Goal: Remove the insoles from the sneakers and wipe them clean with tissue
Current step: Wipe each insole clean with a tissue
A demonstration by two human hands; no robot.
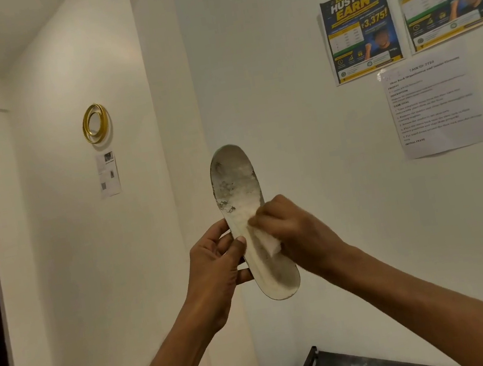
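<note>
A worn, stained white insole point(247, 216) stands nearly upright at the centre of the frame, its lower half gripped at the edge by the left hand point(215, 263). The right hand point(292, 231) pinches a folded white tissue point(266, 240) against the insole's face, before a white wall with two posters point(405, 8) at upper right.

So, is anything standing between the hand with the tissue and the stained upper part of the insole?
Nothing visible does. The right hand presses the tissue on the middle of the insole, and the stained area above it lies bare. The left hand grips the left edge lower down, off that path.
</note>
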